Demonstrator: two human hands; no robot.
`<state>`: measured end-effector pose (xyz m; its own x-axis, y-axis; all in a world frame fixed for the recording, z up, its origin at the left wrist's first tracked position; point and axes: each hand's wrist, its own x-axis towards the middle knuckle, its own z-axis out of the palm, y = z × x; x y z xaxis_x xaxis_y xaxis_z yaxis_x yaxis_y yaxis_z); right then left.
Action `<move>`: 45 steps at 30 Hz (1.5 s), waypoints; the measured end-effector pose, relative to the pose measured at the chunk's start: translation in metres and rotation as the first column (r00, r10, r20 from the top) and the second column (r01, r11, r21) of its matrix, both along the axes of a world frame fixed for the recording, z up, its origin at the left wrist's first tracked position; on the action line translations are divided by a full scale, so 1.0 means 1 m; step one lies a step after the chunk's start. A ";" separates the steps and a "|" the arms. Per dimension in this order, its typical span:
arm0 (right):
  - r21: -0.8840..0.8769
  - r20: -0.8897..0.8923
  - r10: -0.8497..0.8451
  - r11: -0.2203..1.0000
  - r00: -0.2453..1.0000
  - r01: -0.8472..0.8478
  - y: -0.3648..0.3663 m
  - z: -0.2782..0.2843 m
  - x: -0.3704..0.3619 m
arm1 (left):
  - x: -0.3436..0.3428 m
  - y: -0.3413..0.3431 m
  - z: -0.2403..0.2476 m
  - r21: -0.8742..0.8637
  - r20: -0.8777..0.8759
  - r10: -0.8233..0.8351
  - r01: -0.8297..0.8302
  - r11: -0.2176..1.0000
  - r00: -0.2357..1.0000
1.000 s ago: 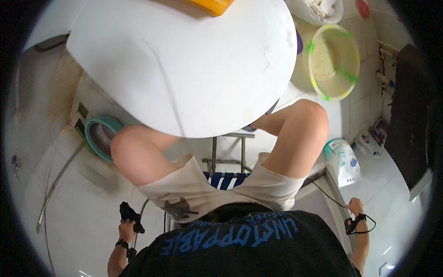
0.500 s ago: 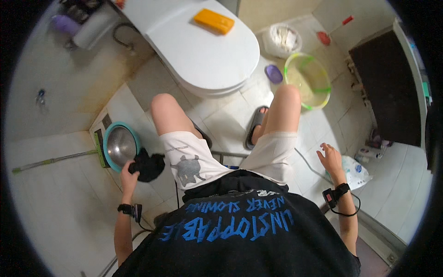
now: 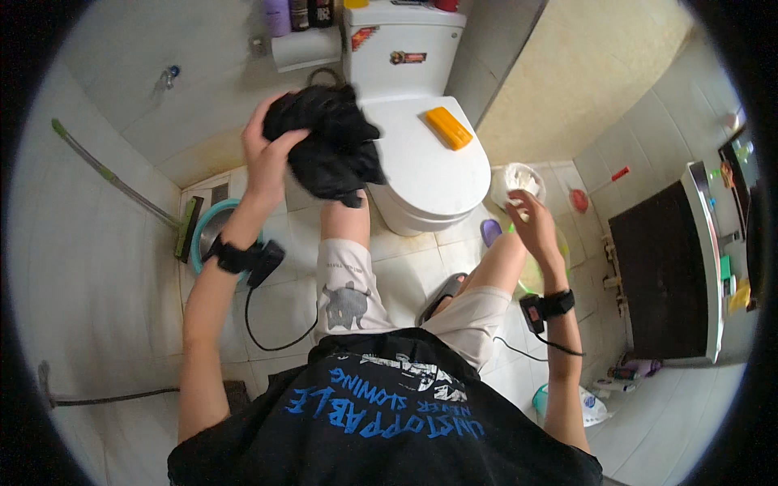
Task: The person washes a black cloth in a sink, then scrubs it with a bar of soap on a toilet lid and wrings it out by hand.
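Note:
My left hand [image 3: 263,154] is raised and closed around a bunched black cloth [image 3: 332,150], its thumb pressed across the front. The cloth hangs in the air at the left edge of the white toilet lid [image 3: 421,182], and its exact kind cannot be made out. My right hand [image 3: 535,227] hovers over a pale yellow-green basin [image 3: 565,247], fingers loosely bent and apart, holding nothing. Below my left forearm, partly hidden by it, stands a metal bowl set in a teal basin [image 3: 212,212]. A yellow-orange block [image 3: 449,128] lies on the toilet lid.
A lined waste bin [image 3: 504,188] and a purple dish [image 3: 490,232] are on the floor right of the toilet. A green long-handled floor tool [image 3: 188,228] leans at the left wall. A dark-fronted cabinet [image 3: 660,279] stands on the right. Cables run from both wristbands.
My left hand has lifted the black cloth from beside the teal basin up and forward toward the toilet. My right hand has moved forward and inward, over the yellow-green basin. The view has tilted up.

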<state>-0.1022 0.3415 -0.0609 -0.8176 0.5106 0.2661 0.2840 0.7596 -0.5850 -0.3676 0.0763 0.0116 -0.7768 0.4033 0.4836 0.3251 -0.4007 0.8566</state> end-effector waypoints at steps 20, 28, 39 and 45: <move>-0.674 -0.265 -0.091 0.729 0.960 -0.117 0.090 -0.066 -0.145 | -0.038 0.226 -0.128 -0.186 0.410 -0.460 0.566 0.803 0.788; -0.612 -0.106 -0.095 0.791 0.990 0.010 0.127 -0.122 -0.147 | -0.075 0.219 -0.195 -0.361 0.491 0.016 0.186 0.914 0.871; -0.832 -0.417 -0.400 0.529 0.816 -0.166 0.136 -0.084 -0.125 | -0.110 0.223 -0.181 -0.168 0.213 0.035 0.002 0.986 0.976; -0.863 -0.302 -0.423 0.501 0.854 -0.056 0.162 -0.097 -0.099 | -0.130 0.199 -0.187 -0.338 0.494 -0.047 0.242 0.910 0.868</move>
